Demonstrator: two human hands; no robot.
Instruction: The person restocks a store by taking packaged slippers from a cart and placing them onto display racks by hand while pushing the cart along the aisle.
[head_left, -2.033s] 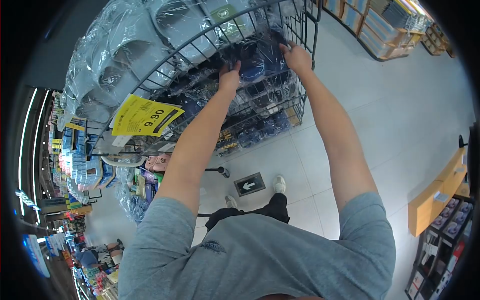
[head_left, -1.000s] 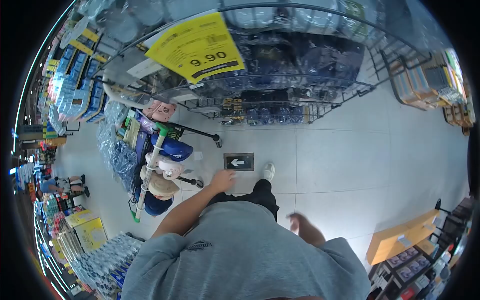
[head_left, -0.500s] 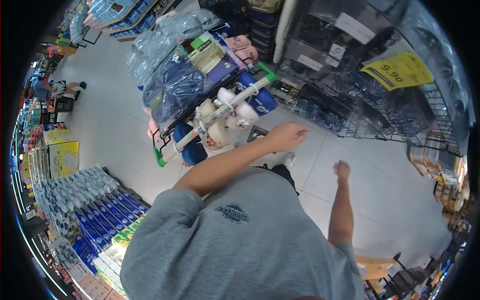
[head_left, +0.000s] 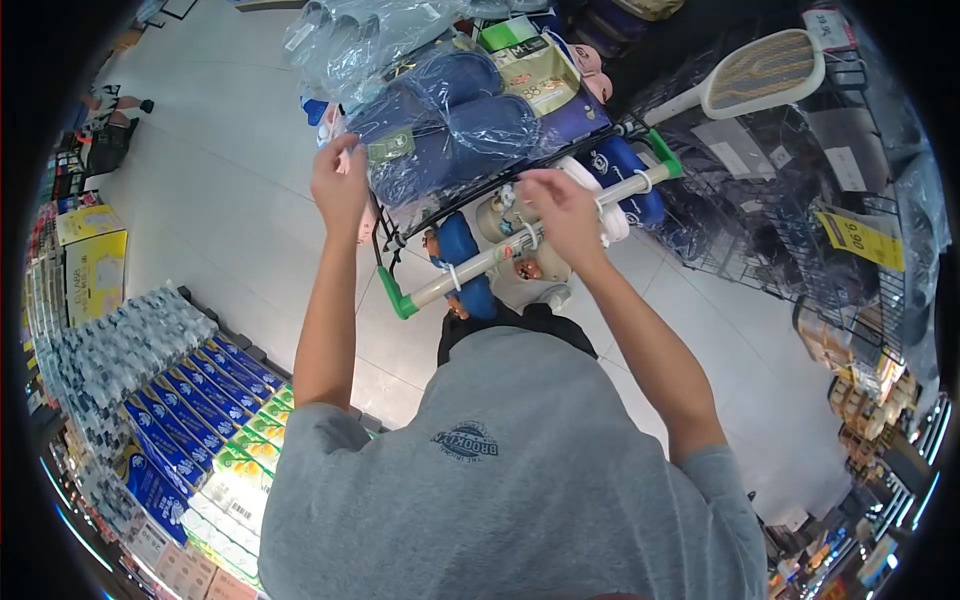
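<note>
Currently both hands are out over a loaded cart, one to each side of a pair of blue slippers [head_left: 490,130] in clear plastic. These lie sole to camera or nearly so, just beyond the handle [head_left: 430,289], with a green label showing through the wrap at their left.

The left hand [head_left: 342,188] is at the bag's left edge, its fingers bent near the label; I cannot tell whether its grip pinches the plastic or only hovers beside it. The right hand [head_left: 568,215] is above the handle, a little blurred, its grip loosely spread with nothing visible in it; whether its underside touches the handle is hidden.

Farther up the cart lie grey slippers [head_left: 360,50], also wrapped. To the right of the blue pair is a yellowish card [head_left: 540,75] marked M-L, with pink slippers [head_left: 590,75] beside it. More footwear sits along the handle, including a dark blue shoe [head_left: 625,165] near its right end.

At the upper right is a swatter [head_left: 765,75], with a yellow price tag [head_left: 862,240] below it. Blue packs [head_left: 185,415] stand in rows at the lower left, on the far side of some bare floor [head_left: 230,200].
</note>
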